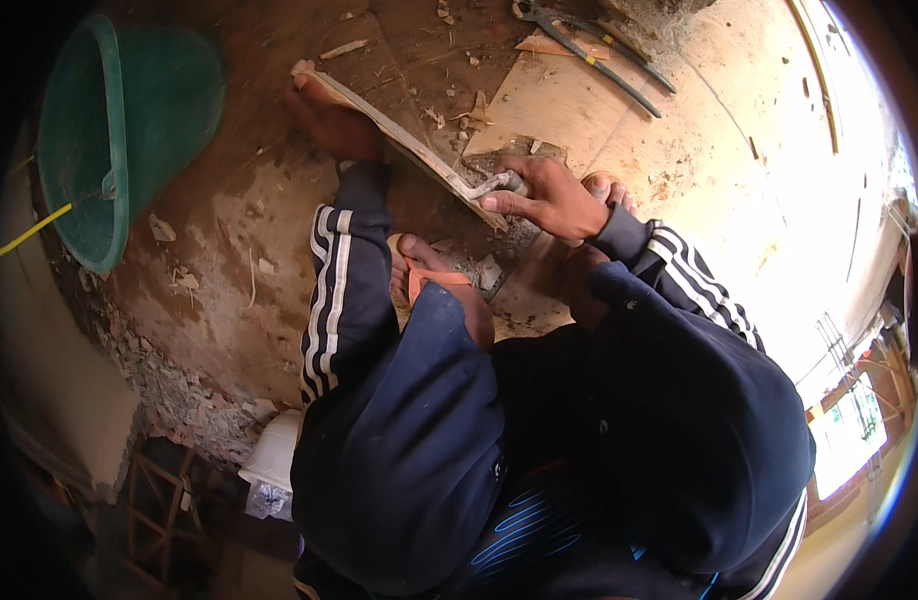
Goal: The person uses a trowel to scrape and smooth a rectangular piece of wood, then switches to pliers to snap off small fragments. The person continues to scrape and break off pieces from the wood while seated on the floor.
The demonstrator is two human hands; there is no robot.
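My left hand [341, 122] grips the far left end of a flat slab like a tile [404, 140], which is tilted up so mostly its long pale edge shows. My right hand [557, 195] is closed round the handle of a trowel [487, 184]. Its bent metal neck shows beside the slab's near right end, while the blade is hidden. Whether the blade touches the slab, I cannot tell. Wet-looking grey rubble [489, 272] lies below the slab, between my feet.
A green bucket [169, 90] lies tipped at the left, beside a yellow strip [34, 230]. Long-handled pincers [599, 65] rest on the floor beyond my right hand. Chips and dust cover the dirty floor [269, 235]. A white container [272, 450] stands near my left knee.
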